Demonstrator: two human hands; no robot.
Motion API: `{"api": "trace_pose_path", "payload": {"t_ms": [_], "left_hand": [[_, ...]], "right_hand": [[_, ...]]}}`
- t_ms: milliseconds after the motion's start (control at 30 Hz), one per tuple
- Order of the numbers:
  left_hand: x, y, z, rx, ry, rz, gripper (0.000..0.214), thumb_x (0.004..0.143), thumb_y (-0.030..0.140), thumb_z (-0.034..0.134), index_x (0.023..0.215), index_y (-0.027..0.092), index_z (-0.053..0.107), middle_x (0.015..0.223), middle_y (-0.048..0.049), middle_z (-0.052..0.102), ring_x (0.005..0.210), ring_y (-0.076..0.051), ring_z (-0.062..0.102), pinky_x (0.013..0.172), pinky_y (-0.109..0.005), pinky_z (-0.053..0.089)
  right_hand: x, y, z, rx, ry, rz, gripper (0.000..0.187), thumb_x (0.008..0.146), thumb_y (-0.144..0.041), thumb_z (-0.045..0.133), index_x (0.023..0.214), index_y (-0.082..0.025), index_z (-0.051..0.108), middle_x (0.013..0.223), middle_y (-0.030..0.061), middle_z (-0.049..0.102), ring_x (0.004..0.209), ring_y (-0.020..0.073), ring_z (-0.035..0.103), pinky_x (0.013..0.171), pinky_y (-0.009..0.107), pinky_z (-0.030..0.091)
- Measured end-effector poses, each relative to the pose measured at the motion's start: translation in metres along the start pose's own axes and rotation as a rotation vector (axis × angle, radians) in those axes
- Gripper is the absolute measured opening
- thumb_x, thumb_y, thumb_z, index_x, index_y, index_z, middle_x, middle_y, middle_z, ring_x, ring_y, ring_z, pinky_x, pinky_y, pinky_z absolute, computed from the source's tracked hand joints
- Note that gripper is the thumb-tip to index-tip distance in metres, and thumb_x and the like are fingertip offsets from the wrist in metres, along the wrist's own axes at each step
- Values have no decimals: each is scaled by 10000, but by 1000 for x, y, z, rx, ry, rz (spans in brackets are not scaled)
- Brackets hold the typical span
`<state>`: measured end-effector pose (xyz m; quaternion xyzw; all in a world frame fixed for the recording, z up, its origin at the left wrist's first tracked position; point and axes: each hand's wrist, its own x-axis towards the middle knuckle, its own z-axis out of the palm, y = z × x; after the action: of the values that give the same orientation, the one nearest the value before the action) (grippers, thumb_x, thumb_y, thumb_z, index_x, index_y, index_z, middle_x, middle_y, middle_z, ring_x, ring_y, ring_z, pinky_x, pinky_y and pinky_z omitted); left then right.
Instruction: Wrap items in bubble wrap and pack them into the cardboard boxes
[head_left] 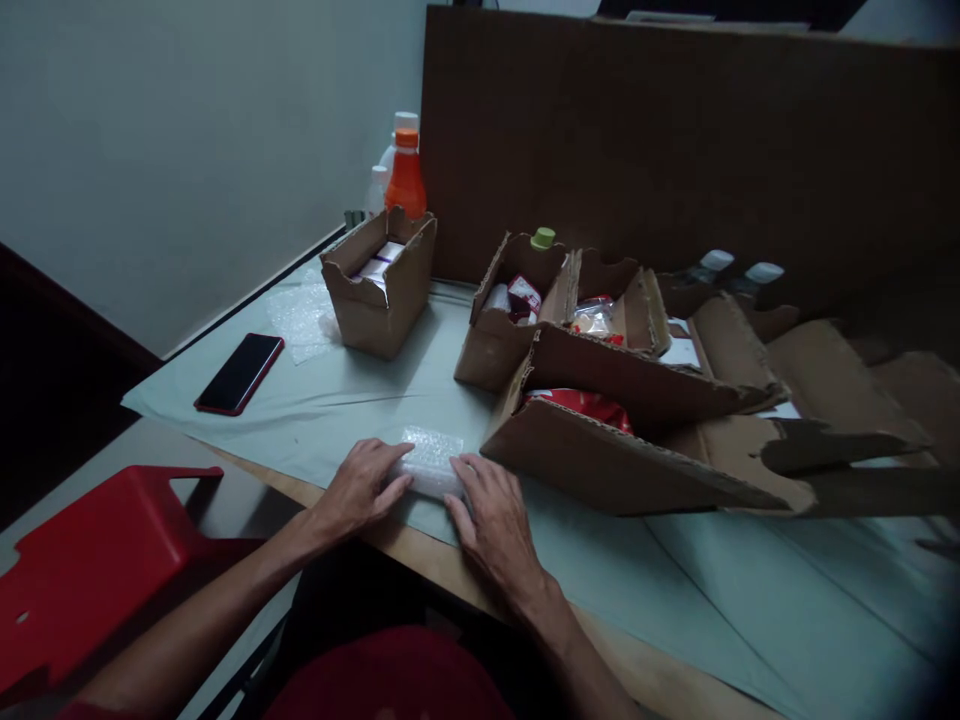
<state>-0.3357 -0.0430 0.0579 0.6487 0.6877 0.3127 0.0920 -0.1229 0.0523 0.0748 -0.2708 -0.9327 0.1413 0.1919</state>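
A small rolled piece of clear bubble wrap (432,462) lies near the front edge of the table, its far end spread flat on the cloth. My left hand (364,484) grips the roll at its left end, with thumb and fingers on either side. At the right end, my right hand (492,508) holds it the same way, fingers curved over the top. Whether anything is wrapped inside cannot be made out.
A phone (240,373) and another bubble wrap sheet (298,315) lie at left. Beyond stands a cardboard bin (405,300) with small boxes, near an orange bottle (406,180). Several cardboard bins (600,460) fill the right. A red plastic stool (112,560) is at lower left.
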Motion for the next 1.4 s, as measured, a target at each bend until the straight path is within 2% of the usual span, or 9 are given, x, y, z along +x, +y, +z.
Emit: {"api": "trace_pose_path", "payload": {"t_ms": [267, 400, 533, 700, 800, 967, 1167, 1300, 1400], "left_hand": [[23, -9, 9, 80, 108, -114, 325, 932, 289, 565, 1221, 155, 628, 1065, -119, 673, 991, -260, 602, 905, -448, 495], [4, 3, 3, -338, 186, -321, 429, 903, 375, 589, 1283, 175, 583, 1098, -101, 658, 935, -213, 633, 791, -368, 538], [-3, 22, 0, -796, 107, -512, 702, 767, 409, 717, 1375, 144, 487, 1125, -104, 659, 934, -202, 651, 804, -340, 540], [0, 46, 2, -1037, -49, -536, 495, 744, 457, 759, 1093, 131, 632, 931, -55, 690, 844, -193, 632, 775, -297, 515], [0, 52, 10, -991, -23, -570, 456, 736, 494, 765, 993, 134, 655, 856, -38, 679, 799, -187, 616, 736, -273, 499], [1, 56, 27, -887, 33, -605, 463, 687, 530, 789, 920, 145, 684, 799, -27, 677, 748, -189, 600, 686, -259, 485], [2, 74, 44, -1158, -94, -753, 493, 675, 547, 823, 920, 143, 682, 769, -25, 667, 682, -172, 591, 643, -271, 493], [4, 85, 52, -1379, -271, -792, 472, 687, 522, 835, 891, 123, 688, 771, -49, 661, 660, -164, 591, 638, -279, 498], [5, 80, 54, -1277, -201, -739, 556, 705, 604, 794, 1000, 142, 700, 856, -73, 686, 746, -203, 631, 687, -297, 520]], "right_hand": [[29, 2, 13, 50, -76, -14, 414, 844, -120, 665, 1255, -173, 643, 1319, 160, 650, 1202, 322, 569, 1004, 500, 446], [35, 10, 14, 199, 15, 96, 334, 896, -125, 564, 1204, -188, 677, 1177, 123, 729, 1072, 267, 651, 951, 439, 492], [23, 1, 6, 465, 4, 188, 303, 907, -200, 552, 1177, -194, 689, 1066, 62, 757, 921, 206, 689, 808, 321, 545], [-8, -1, -1, 874, -48, 311, 296, 887, -283, 614, 1157, -180, 683, 1014, 47, 747, 885, 189, 692, 777, 285, 558], [-33, 6, -8, 752, 125, 367, 375, 867, -273, 644, 1231, -184, 639, 1135, 88, 723, 956, 201, 698, 833, 308, 572], [-69, 9, -27, 312, 333, 202, 473, 881, -236, 648, 1343, -240, 550, 1295, 109, 652, 1181, 244, 635, 998, 379, 533], [-77, 11, -35, -50, 258, -199, 589, 837, -176, 595, 1414, -201, 481, 1456, 180, 541, 1367, 328, 478, 1021, 503, 478], [-73, 20, -39, -92, 251, -319, 477, 851, -133, 521, 1323, -197, 557, 1281, 150, 680, 1169, 271, 617, 879, 417, 524], [-69, 24, -47, 69, 278, -244, 428, 861, -114, 476, 1267, -191, 584, 1117, 113, 737, 957, 225, 675, 768, 349, 525]]}}
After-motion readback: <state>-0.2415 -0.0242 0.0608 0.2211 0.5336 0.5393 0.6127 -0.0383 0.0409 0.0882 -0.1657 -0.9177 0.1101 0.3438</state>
